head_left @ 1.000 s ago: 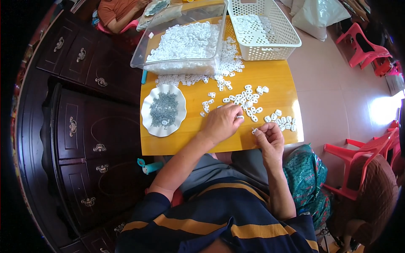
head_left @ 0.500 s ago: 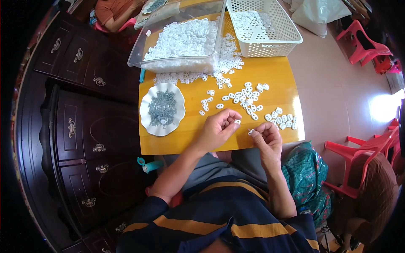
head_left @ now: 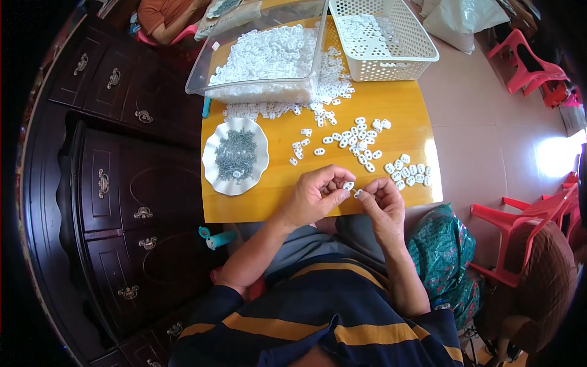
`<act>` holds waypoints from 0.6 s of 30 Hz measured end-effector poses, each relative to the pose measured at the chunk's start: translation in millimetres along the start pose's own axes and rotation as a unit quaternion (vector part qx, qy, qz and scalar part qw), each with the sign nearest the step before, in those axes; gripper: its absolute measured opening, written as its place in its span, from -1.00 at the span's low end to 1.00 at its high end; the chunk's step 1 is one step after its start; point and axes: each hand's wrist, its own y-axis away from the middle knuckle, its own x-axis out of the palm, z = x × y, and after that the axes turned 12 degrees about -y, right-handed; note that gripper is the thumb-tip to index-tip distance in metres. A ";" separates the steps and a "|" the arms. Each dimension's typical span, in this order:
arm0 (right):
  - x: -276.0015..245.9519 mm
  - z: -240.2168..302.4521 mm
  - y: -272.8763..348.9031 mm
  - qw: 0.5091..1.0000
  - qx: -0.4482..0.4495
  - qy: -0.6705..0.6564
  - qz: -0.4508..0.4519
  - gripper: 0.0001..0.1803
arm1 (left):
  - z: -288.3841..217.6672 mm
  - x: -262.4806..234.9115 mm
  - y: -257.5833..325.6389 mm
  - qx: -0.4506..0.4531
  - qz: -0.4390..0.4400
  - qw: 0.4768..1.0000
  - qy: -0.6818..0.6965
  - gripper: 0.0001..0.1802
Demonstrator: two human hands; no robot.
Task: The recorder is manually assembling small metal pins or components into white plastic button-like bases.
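Observation:
My left hand (head_left: pixel 318 194) pinches a small white plastic piece (head_left: pixel 348 185) at the near edge of the yellow table (head_left: pixel 287 202). My right hand (head_left: pixel 379 205) meets it fingertip to fingertip and grips a tiny thin part that is too small to make out. Loose white pieces (head_left: pixel 358 140) lie scattered across the table beyond both hands. A white scalloped dish (head_left: pixel 211 168) with small grey metal screws (head_left: pixel 235 154) sits to the left of my left hand.
A clear plastic tub (head_left: pixel 202 85) heaped with white pieces stands at the table's far left, a white perforated basket (head_left: pixel 422 58) at the far right. A dark wooden cabinet (head_left: pixel 116 183) flanks the left. Red plastic chairs (head_left: pixel 520 226) stand on the tiled floor at right.
My left hand drew back from the scattered pieces to the table's near edge with a white piece, and both hands have come together there.

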 end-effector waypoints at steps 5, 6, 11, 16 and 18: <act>-1.1 -0.2 0.1 1.000 -0.006 -0.001 0.014 -0.87 | -2.6 2.8 -1.6 0.035 -0.035 0.998 -0.027 -0.74; -1.4 -0.3 0.1 1.000 -0.003 -0.002 0.014 -0.87 | -3.1 2.6 -1.8 0.036 -0.035 0.998 -0.027 -0.74; -1.1 1.0 0.2 1.000 0.007 -0.003 0.013 -0.88 | -3.3 2.1 -1.3 0.045 -0.034 0.998 -0.036 -0.73; -0.3 2.2 0.3 1.000 0.014 0.008 0.011 -0.87 | -5.9 1.4 -1.4 0.046 -0.033 0.998 -0.040 -0.73; 0.3 3.0 0.4 1.000 0.015 0.010 0.011 -0.87 | -6.7 0.8 -1.8 0.049 -0.032 0.997 -0.042 -0.73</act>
